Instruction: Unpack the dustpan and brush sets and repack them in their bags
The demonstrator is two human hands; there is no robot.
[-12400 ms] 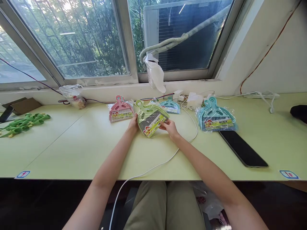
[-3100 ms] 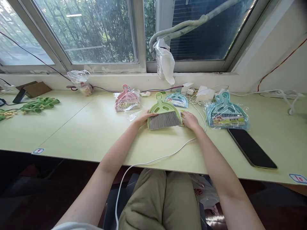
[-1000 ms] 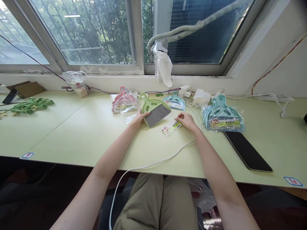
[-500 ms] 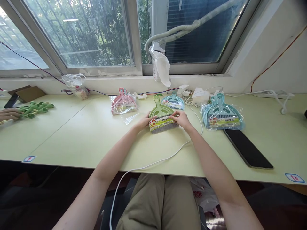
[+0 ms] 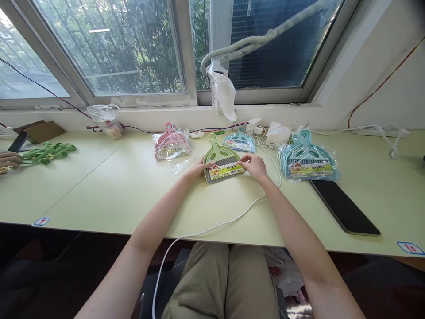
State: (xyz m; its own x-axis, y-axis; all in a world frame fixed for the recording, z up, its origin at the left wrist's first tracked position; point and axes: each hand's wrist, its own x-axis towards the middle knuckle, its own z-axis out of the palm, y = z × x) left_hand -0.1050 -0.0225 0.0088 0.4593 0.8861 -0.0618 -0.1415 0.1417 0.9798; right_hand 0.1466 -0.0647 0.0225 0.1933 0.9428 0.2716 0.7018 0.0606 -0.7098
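Note:
A green dustpan and brush set (image 5: 220, 153) with grey bristles is tilted up in front of me, its handle pointing away. Across the bristles runs a printed label (image 5: 226, 169). My left hand (image 5: 198, 169) grips the set's left edge, thumb on the front. At the right edge, my right hand (image 5: 254, 165) pinches the end of the label with thumb and fingers. Behind the green set lies a blue dustpan and brush set (image 5: 239, 141). To its left sit pink sets in clear wrap (image 5: 171, 142), and several wrapped blue sets (image 5: 307, 156) are stacked at right.
A black phone (image 5: 345, 207) lies at right. A white cable (image 5: 229, 220) crosses the table (image 5: 109, 195) and hangs over its front edge. At far left another person's hand (image 5: 9, 160) is by green plastic pieces (image 5: 49, 153). A plastic bag (image 5: 106, 120) stands near the wall.
The green set has shifted slightly left and its face is turned more squarely to me. The label now sits flatter across the bristles. My hands keep hold at both sides.

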